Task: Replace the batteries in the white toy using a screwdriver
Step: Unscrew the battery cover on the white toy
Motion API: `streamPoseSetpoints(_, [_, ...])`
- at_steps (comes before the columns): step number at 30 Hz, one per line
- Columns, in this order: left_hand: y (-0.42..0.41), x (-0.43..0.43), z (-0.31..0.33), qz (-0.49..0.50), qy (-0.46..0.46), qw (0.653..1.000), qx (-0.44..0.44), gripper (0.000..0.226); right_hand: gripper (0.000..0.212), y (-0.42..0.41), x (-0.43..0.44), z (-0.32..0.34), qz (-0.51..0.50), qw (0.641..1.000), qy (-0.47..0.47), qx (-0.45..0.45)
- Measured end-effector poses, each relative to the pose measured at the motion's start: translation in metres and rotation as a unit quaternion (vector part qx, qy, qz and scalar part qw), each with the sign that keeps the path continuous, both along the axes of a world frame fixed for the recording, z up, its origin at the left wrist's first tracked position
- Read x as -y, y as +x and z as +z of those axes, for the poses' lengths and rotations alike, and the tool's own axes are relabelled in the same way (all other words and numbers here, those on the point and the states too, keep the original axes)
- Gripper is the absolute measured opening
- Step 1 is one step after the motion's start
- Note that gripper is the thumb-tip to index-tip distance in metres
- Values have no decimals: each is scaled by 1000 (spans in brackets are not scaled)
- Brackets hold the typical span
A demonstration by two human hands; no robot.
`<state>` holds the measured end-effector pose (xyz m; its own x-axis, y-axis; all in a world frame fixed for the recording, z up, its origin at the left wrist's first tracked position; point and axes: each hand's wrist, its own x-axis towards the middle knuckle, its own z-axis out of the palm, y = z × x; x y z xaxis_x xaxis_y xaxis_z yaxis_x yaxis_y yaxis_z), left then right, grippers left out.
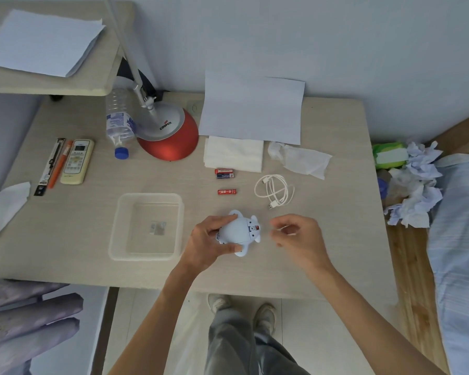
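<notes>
Worktop [79, 226], pale wood grain, viewed from the near edge.

1. White toy [238, 234]: rounded body with small stubby limbs, underside up, with a small red switch at its right end. Held just above the worktop near the front edge, right of the tray.
2. Left hand [209, 244]: grip clamped on the toy, fingers over the far side, thumb on the near side.
3. Right hand [298, 236]: just beside the toy's right end, not touching it. Fingers curled inward and blurred. I cannot tell whether the grip pinches anything.
4. Batteries: a pair [224, 173] lying side by side beyond the toy, and a single red one [227, 191] nearer to it.
5. White cable [274, 190]: loosely coiled, right of the batteries.
6. Clear plastic tray [149, 195]: left of the toy, with a small clear packet [157, 228] inside.
7. Far side: red lamp base [168, 136], water bottle [119, 123] on its side, remote control [77, 161], folded tissues [233, 154], sheet of paper [252, 109].
</notes>
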<state>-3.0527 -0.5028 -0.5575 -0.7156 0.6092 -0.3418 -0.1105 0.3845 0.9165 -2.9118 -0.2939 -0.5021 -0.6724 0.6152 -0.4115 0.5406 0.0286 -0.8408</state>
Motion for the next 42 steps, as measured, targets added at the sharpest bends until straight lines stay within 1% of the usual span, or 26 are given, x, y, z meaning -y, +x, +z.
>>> streamPoseSetpoints(2, [-1, 0, 1, -2, 4, 1000, 2, 79, 26, -11, 5, -1, 42, 999, -4, 10])
streamPoseSetpoints(5, [-1, 0, 1, -5, 3, 1000, 5, 79, 47, -17, 8, -11, 92, 996, 10, -2])
streamPoseSetpoints(7, [-1, -1, 1, -4, 2, 1000, -2, 79, 56, -19, 6, -17, 137, 990, 19, -16])
streamPoseSetpoints(9, [-1, -1, 0, -7, 1, 1000, -4, 79, 61, -22, 3, -21, 190, 981, 34, -26])
streamPoseSetpoints(11, [-1, -1, 1, -13, -1, 1000, -7, 78, 60, -27, 3, -21, 244, 969, 22, -38])
streamPoseSetpoints(13, [-1, -1, 2, -18, 0, 1000, -8, 78, 63, -33, 3, -23, 272, 961, 11, -38])
streamPoseSetpoints(17, [-2, -1, 4, -28, -7, 999, -20, 78, 64, -38, -3, -27, 289, 956, 9, -44])
streamPoseSetpoints(20, [-2, -1, 5, -27, -18, 999, -35, 73, 64, -38, -5, -27, 290, 956, 11, -49])
streamPoseSetpoints(23, [-1, -7, 9, -2, -18, 1000, -23, 64, 67, -38, -4, -28, 281, 958, -7, -51])
streamPoseSetpoints(25, [1, -13, 10, 10, -32, 999, -32, 59, 69, -37, -6, -28, 277, 959, -18, -51])
streamPoseSetpoints(27, [3, -21, 11, 32, -48, 997, -43, 54, 68, -37, -6, -29, 279, 959, -18, -53])
streamPoseSetpoints(30, [6, -31, 11, 68, -62, 995, -34, 49, 65, -37, -5, -29, 282, 958, -17, -55])
streamPoseSetpoints(32, [8, -35, 12, 77, -72, 994, -32, 49, 63, -37, -4, -28, 282, 958, -18, -56])
streamPoseSetpoints(37, [8, -39, 14, 89, -87, 992, -5, 52, 65, -37, -4, -29, 284, 957, -21, -59])
streamPoseSetpoints(42, [10, -43, 18, 93, -99, 991, -7, 51, 61, -37, -3, -33, 278, 959, -15, -57])
